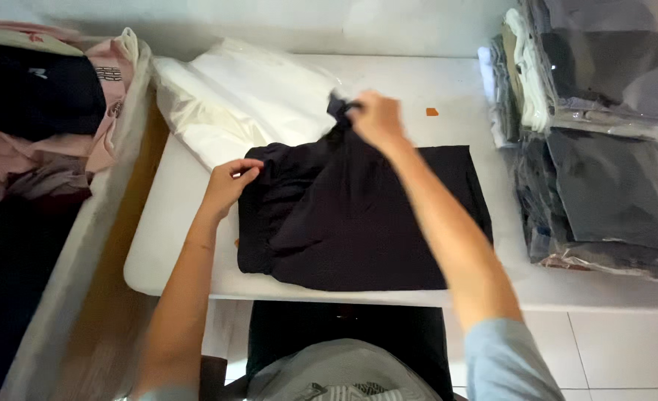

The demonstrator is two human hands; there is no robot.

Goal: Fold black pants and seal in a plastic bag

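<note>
Two hands on one dark garment [366,223], spread mid-bench, partly folded, its 9 o'clock side bunched. White bench [180,245] carries it. Bagged clothes stack [604,148] sits at 3 o'clock, white plastic bag [247,96] at 11, bin of mixed clothes [39,111] at 9, small orange scrap [432,112] at 1.

Right hand [377,119] is pinched closed on a raised corner of the garment at 12 o'clock. Left hand [228,186] has fingers closed on the bunched edge at 9 o'clock.

Judgement: thin knit, light, limp, no stiffness, so it sags wherever unsupported. Not fragile, mild cling to bench. Best held at corners or seam edges, both hands spread, tension kept across the fold line; mid-panel grabs will just wrinkle it.
</note>
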